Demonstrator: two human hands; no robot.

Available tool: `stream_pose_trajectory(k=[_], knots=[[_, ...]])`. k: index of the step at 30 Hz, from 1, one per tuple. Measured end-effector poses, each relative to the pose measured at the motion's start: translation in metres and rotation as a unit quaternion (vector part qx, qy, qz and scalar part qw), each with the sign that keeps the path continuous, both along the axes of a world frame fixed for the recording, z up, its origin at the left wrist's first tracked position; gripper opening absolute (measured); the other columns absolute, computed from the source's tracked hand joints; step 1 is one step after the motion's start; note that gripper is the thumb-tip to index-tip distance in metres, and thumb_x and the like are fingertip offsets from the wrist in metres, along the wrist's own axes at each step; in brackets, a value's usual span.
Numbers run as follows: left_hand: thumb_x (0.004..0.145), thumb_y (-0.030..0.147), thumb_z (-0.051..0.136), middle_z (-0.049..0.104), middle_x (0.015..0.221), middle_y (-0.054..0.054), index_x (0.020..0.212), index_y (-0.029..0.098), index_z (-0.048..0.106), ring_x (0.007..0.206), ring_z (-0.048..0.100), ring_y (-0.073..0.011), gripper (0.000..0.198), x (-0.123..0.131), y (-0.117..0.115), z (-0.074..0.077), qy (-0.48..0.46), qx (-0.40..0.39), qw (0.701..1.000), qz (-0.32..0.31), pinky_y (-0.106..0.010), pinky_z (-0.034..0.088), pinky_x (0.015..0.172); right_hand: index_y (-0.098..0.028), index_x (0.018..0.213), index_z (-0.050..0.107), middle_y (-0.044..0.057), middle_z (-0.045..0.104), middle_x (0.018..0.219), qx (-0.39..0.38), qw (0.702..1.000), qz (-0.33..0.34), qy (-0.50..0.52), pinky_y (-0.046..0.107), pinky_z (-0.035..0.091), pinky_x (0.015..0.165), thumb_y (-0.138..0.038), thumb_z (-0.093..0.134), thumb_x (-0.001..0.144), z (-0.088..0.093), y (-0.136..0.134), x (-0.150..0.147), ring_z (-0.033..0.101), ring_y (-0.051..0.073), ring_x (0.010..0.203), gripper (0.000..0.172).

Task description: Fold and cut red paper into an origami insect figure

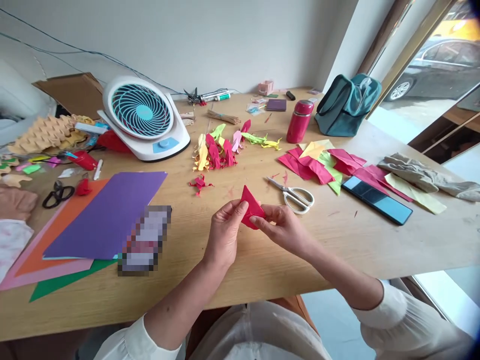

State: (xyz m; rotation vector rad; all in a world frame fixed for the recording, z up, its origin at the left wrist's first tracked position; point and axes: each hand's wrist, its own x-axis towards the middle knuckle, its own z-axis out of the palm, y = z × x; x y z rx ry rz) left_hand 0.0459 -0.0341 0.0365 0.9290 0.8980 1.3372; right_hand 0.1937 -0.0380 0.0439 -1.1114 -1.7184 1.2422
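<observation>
A small folded red paper (253,206) with a pointed top is held above the table between both hands. My left hand (225,231) pinches its left side, thumb on the front face. On its right side my right hand (282,226) grips the lower part, with the thumb pressed on the paper. White-handled scissors (299,198) lie just beyond my right hand. A small red folded paper figure (200,184) rests beyond my left hand. Behind it stands a cluster of several folded paper figures (214,151) in red, yellow, green and pink.
A white fan (142,117) stands back left. Coloured sheets (105,215), a blurred phone (145,240) and black scissors (59,194) lie left. Right are a red flask (300,121), a teal bag (348,106), creased papers (311,167), a phone (377,199) and grey cloth (412,172).
</observation>
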Motion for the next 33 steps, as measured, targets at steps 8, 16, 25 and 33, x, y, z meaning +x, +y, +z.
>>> stream_pose_trajectory(k=[8,16,25,33], knots=[[0.074,0.038,0.083,0.066,0.065,0.002,0.07,0.015,0.073,0.063,0.054,-0.0104,0.026,-0.013,0.039,-0.028,0.103,-0.005,0.994,-0.025,-0.023,0.044,0.065,-0.018,0.07,0.054,-0.005,0.044,0.06,-0.007,0.994,0.053,-0.098,0.023,0.028,0.051,-0.04,0.059,0.091,-0.029,0.041,0.018,0.038,0.01,0.055,0.031],[0.073,0.042,0.083,0.072,0.075,-0.002,0.077,0.016,0.078,0.073,0.061,-0.0143,0.027,-0.01,0.027,-0.033,0.079,-0.069,0.993,-0.056,-0.027,0.048,0.075,-0.015,0.075,0.061,-0.002,0.047,0.066,-0.098,0.993,0.061,0.016,0.025,0.03,0.055,-0.058,0.062,0.087,-0.034,0.034,0.013,0.038,0.011,0.061,0.045],[0.073,0.035,0.083,0.071,0.073,-0.001,0.076,0.015,0.076,0.068,0.061,-0.0133,0.022,-0.017,0.031,-0.031,0.155,-0.045,0.983,-0.084,-0.024,0.048,0.069,-0.017,0.066,0.053,-0.005,0.035,0.059,-0.1,0.995,-0.009,0.0,0.024,0.021,0.049,-0.057,0.066,0.084,-0.04,0.032,0.01,0.028,0.008,0.056,0.046],[0.074,0.034,0.082,0.069,0.072,0.0,0.073,0.015,0.07,0.067,0.058,-0.0114,0.022,-0.017,0.032,-0.03,0.146,-0.021,0.988,-0.039,-0.022,0.046,0.066,-0.015,0.075,0.062,-0.005,0.049,0.061,-0.166,0.982,0.011,0.094,0.023,0.027,0.051,-0.05,0.081,0.068,-0.037,0.038,0.011,0.035,0.008,0.055,0.041]])
